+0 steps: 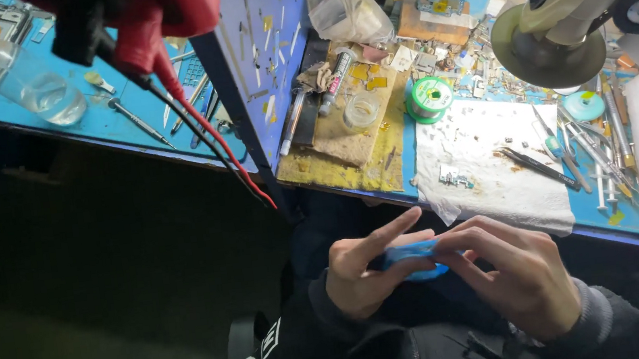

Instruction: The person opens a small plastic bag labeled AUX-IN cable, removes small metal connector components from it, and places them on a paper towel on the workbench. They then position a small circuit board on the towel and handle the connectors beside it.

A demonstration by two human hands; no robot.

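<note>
Below the bench's front edge, both hands meet over my lap around a small blue object (pixel 410 253), soft-looking and partly hidden by fingers. My left hand (pixel 363 267) grips it from the left with the index finger stretched out over it. My right hand (pixel 514 273) closes on it from the right, fingers curled across its top. What the blue object is, I cannot tell.
On the blue bench (pixel 607 209) lie a white cloth (pixel 496 158) with a small circuit board (pixel 456 178), tweezers (pixel 537 165), a green solder spool (pixel 430 98) and several hand tools (pixel 605 152). A microscope (pixel 560 20) stands right. Red and black cables (pixel 209 136) hang left.
</note>
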